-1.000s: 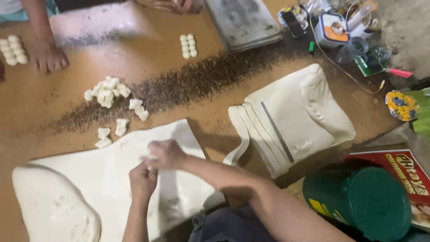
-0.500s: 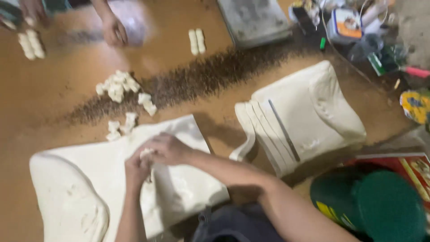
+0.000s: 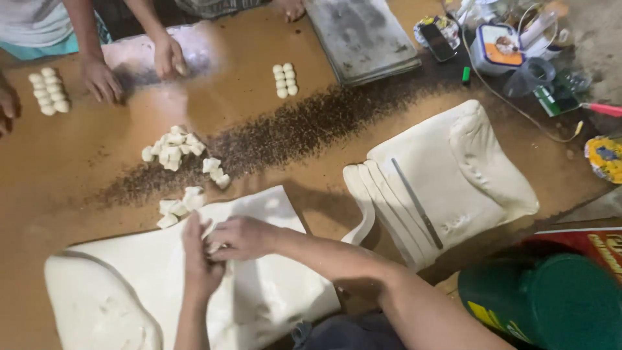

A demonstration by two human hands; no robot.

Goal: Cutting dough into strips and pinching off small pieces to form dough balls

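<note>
I am looking down at my two hands over the near dough sheet, which lies flat on the brown table. My left hand and my right hand are together at the far edge of this sheet. Both are curled around a small bit of dough; only a little of it shows between the fingers, so I cannot tell its exact shape. I judge that I am now pinching or rolling one small piece off the sheet.

Just beyond my hands lie three or four cut pieces, and further left a bigger heap of pieces. A band of dark seeds crosses the table between them and the far side.

To the right there is a second dough sheet, with strips cut at its left side and a long knife lying on it, well apart from my hands.

For the next move, I think the piece must come free from the sheet and be put down near the cut pieces. This needs a clean separation, without pulling the soft sheet out of shape.

At the far side, the hands of other people work at their own dough, next to rows of small balls.
</note>
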